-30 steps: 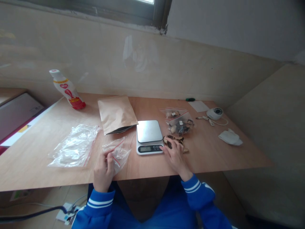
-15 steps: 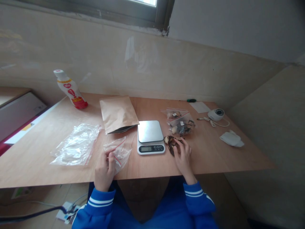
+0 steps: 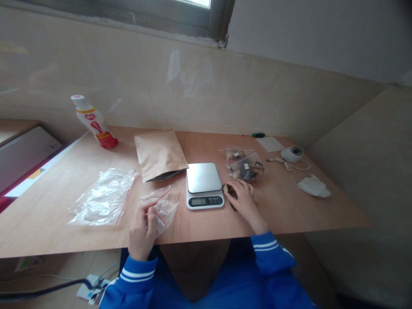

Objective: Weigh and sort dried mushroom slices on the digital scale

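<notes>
My left hand [image 3: 143, 227] is closed on the edge of a small clear zip bag [image 3: 165, 206] with red seal lines, near the table's front edge. A kitchen scale [image 3: 204, 178] stands between my hands, its steel plate bare and its display lit. Just right of it, my right hand [image 3: 243, 198] curls over dark brown and cream dried mushrooms [image 3: 231, 192], its fingers drawn together on them. The hand hides most of the pile. Behind that hand lie filled zip bags [image 3: 246, 168] with small white labels, holding similar pieces.
A kraft paper pouch [image 3: 159, 154] lies behind the scale's left side, its mouth facing me. Larger clear bags [image 3: 104, 195] lie at left, below a leaning bottle [image 3: 96, 124]. Toward the right are a white camera [image 3: 292, 153] with its cable, a crumpled tissue [image 3: 313, 186] and a green-handled tool [image 3: 259, 135].
My right hand has shifted left over the dried mushrooms, and its spread fingers have drawn together around them. The left hand keeps its hold on the small bag.
</notes>
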Motion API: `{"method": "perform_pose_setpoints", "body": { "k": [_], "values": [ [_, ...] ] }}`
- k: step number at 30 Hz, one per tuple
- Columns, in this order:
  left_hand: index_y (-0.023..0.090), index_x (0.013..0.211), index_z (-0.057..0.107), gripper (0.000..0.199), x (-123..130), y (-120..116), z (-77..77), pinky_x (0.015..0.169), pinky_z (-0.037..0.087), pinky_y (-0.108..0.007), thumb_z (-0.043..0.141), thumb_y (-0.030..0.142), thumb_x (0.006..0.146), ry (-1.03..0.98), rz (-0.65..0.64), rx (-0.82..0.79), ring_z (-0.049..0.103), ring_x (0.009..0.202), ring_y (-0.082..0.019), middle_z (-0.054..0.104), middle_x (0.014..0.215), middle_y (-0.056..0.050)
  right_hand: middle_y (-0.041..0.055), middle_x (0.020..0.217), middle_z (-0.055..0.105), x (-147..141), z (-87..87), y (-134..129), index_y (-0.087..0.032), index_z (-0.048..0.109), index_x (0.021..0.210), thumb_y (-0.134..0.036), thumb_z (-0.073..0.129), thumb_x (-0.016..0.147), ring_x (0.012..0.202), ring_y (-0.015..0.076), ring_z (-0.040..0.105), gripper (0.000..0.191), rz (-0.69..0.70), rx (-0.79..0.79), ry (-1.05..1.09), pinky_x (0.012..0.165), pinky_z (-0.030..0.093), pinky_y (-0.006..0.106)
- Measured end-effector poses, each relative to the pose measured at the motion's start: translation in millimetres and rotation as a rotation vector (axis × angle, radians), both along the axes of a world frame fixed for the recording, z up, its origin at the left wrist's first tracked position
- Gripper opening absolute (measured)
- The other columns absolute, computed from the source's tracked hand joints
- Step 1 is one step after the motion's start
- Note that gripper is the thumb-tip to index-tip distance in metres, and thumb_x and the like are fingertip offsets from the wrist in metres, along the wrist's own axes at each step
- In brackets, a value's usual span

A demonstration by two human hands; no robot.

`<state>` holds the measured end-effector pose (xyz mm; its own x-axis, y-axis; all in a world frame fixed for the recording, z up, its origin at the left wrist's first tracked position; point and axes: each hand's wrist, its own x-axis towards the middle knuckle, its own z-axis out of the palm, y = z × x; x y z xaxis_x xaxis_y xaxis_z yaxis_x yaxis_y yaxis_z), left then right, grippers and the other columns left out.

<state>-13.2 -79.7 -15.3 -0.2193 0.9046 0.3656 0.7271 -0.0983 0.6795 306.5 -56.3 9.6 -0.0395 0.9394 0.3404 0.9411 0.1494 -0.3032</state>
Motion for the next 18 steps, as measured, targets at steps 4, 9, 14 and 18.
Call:
{"method": "perform_pose_setpoints", "body": {
  "k": [4, 9, 14, 18],
  "values": [
    [0.020, 0.102, 0.062, 0.032, -1, -1, -0.4, 0.069, 0.048, -0.027, 0.037, 0.038, 0.094, 0.007, -0.014, 0.017, 0.066, 0.079, -0.018, 0.070, 0.092, -0.005, 0.0041, 0.106, 0.070, 3, -4.8, -3, -0.023, 0.063, 0.099, -0.020, 0.047, 0.091, 0.114, 0.0261, 0.052, 0.018, -0.022, 0.035, -0.001, 0.095, 0.030, 0.045],
    [0.020, 0.102, 0.062, 0.031, -1, -1, -0.1, 0.069, 0.048, -0.027, 0.037, 0.038, 0.094, -0.003, -0.021, 0.019, 0.066, 0.078, -0.018, 0.070, 0.090, -0.004, 0.0062, 0.100, 0.070, 11, -14.2, 3, -0.023, 0.064, 0.099, -0.017, 0.044, 0.090, 0.113, 0.0272, 0.054, 0.023, 0.075, 0.056, -0.036, 0.095, 0.036, 0.048],
    [0.020, 0.102, 0.063, 0.030, 0, 0, 0.6, 0.066, 0.048, -0.026, 0.039, 0.038, 0.094, -0.007, -0.032, 0.039, 0.064, 0.072, -0.016, 0.069, 0.086, -0.003, 0.0068, 0.092, 0.067, 17, -7.5, 15, -0.023, 0.065, 0.089, -0.017, 0.045, 0.089, 0.105, 0.0257, 0.055, 0.020, 0.163, 0.006, -0.019, 0.086, 0.047, 0.042],
    [0.020, 0.102, 0.063, 0.032, 0, 1, 0.5, 0.066, 0.049, -0.027, 0.039, 0.040, 0.093, -0.003, -0.028, 0.035, 0.064, 0.072, -0.016, 0.068, 0.086, -0.003, 0.0081, 0.090, 0.067, 15, 2.6, 17, -0.020, 0.064, 0.088, -0.018, 0.048, 0.088, 0.094, 0.0261, 0.057, 0.016, 0.181, -0.061, -0.046, 0.083, 0.049, 0.042]
  ]
}}
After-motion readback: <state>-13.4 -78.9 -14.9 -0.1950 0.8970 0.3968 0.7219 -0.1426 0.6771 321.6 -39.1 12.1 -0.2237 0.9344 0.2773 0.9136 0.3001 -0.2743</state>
